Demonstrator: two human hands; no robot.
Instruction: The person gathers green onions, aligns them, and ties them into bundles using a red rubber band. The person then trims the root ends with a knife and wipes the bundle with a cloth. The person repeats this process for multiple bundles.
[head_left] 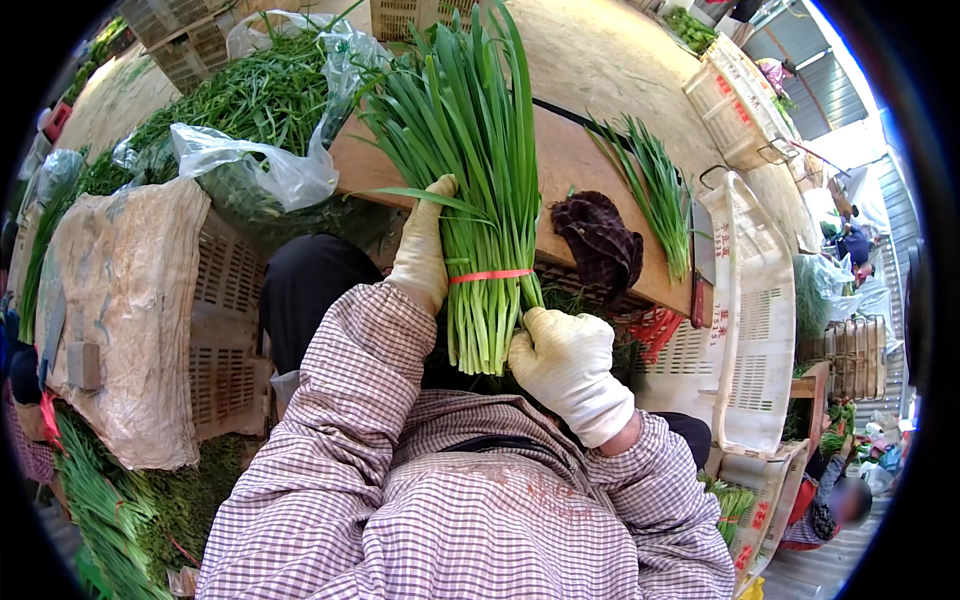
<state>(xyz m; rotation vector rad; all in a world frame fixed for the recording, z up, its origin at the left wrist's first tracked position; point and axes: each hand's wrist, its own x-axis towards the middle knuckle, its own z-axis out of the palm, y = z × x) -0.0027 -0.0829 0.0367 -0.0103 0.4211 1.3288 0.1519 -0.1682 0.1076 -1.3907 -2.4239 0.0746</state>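
Note:
A thick bunch of garlic chives (490, 190) stands upright before my chest, green leaves up and pale cut stalks down. A red band (490, 275) circles its lower part. My left hand (425, 245), in a whitish glove, is wrapped round the bunch's left side above the band. Gloved too, my right hand (570, 370) is closed at the lower right, thumb against the stalk ends; its fingertips are partly hidden. Behind the bunch is a wooden board (565, 160) bearing a dark crumpled cloth (600, 240), loose chives (650, 190) and a knife with a red handle (698, 300).
Red bands (655, 335) hang by the board's near edge. At right stands a white plastic crate (735, 360). A heap of loose greens (265, 95) in clear plastic lies far left, behind a sack-covered crate (130, 300). Tied chives (100, 500) lie near left. A person (830, 505) sits at far right.

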